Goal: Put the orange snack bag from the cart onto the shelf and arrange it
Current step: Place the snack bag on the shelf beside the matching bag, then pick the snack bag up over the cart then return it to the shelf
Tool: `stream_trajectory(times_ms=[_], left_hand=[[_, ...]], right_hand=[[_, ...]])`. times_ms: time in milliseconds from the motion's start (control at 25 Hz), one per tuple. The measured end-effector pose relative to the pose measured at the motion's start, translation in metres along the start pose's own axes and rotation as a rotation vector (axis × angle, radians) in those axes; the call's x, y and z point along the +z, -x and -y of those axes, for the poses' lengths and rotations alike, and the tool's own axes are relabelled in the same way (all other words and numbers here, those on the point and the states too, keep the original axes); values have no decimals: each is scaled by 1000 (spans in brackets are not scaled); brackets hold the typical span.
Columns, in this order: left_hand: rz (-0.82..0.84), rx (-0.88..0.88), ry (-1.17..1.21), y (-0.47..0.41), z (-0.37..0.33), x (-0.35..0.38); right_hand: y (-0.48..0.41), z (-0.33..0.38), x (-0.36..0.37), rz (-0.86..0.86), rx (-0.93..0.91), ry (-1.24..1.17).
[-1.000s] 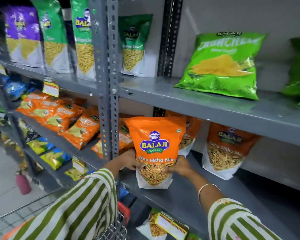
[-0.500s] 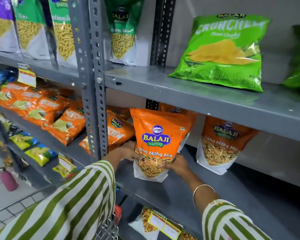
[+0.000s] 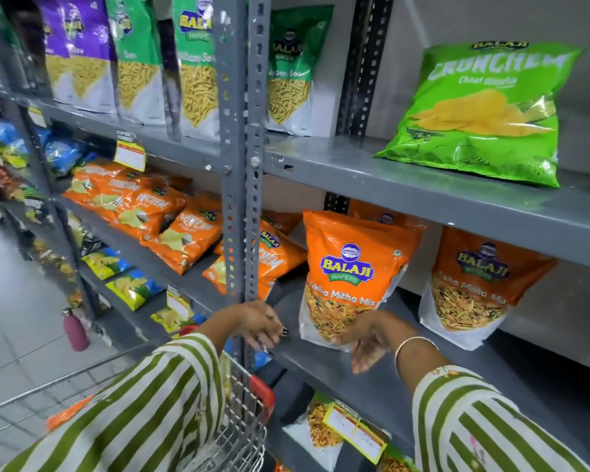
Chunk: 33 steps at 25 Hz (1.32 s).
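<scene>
Cart [image 3: 239, 430] sat bottom left, wire basket with red corner. Left hand [image 3: 258, 323] hovered above it, fingers loosely spread, gripping nothing. Orange snack bag [image 3: 349, 277] stood upright on grey shelf [image 3: 372, 379] (second orange pack just behind). Right hand [image 3: 368, 338] hung before bag's lower edge, fingers relaxed apart; contact unclear. Matching orange bag [image 3: 474, 284] stood further right.

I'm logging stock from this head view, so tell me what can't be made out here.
- Orange pouch behind: mostly hidden by the front orange Tikha Mitha Mix bag.
- Yellow price tag on the lower shelf: print blurred.
- Wire cart: contents covered by the striped left sleeve.
- Lower-shelf packets: cut off at the bottom edge.
</scene>
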<state>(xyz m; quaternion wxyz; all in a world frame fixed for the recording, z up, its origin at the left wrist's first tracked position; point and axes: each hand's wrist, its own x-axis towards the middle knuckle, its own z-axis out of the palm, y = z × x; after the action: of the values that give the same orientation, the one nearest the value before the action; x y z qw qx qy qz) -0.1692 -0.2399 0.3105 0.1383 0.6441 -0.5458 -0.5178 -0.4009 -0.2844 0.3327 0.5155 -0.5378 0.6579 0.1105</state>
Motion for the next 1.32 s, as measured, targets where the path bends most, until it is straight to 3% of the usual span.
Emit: stream_trajectory(times_ms=[120,320,440,520,640,880,1080,1320], left_hand=[[37,-90,77,31,38,-18],[-201,-403,204,76,180,-45],[-132,-650,299,90,301,-29],[-134,-740,333,101,333,-11],[-324,-696,171,84,375,-4],[-550,-495,394,13,460,7],[-619,-397,449,-16,474,26],[-733,-365,516,-13,459,25]], right_hand=[[-4,36,37,150,-60,187],[-37,101,149,285,-356,369],[-80,124,221,328,-403,492],[-119,130,262,304,-426,507],[-176,136,312,288,-432,456],[-272,129,370,298,-501,291],[-295,124,391,325,-479,181],[-288,122,397,164,-435,131]])
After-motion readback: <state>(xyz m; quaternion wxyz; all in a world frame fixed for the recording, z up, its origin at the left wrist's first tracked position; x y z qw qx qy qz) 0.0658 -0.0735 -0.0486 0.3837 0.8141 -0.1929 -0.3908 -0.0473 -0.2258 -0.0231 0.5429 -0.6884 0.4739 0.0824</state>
